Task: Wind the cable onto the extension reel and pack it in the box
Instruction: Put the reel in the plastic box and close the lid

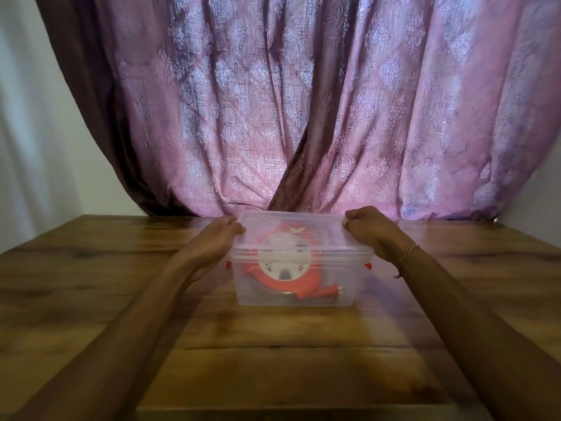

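A clear plastic box (334, 287) stands in the middle of the wooden table. Its clear lid (331, 230) lies on top. Through the walls shows the red extension reel (282, 268) with a white round face, lying tilted inside. The cable cannot be made out separately. My left hand (217, 238) grips the lid's left edge, fingers curled over it. On the right edge, my right hand (368, 227) holds the lid the same way. Small red latches (368, 265) stick out at both sides of the box below the lid.
The wooden table (273, 360) stretches toward me and to both sides of the box. A pink patterned curtain (303, 101) hangs directly behind the table's far edge, close to the box. A pale wall (27, 132) lies at the left.
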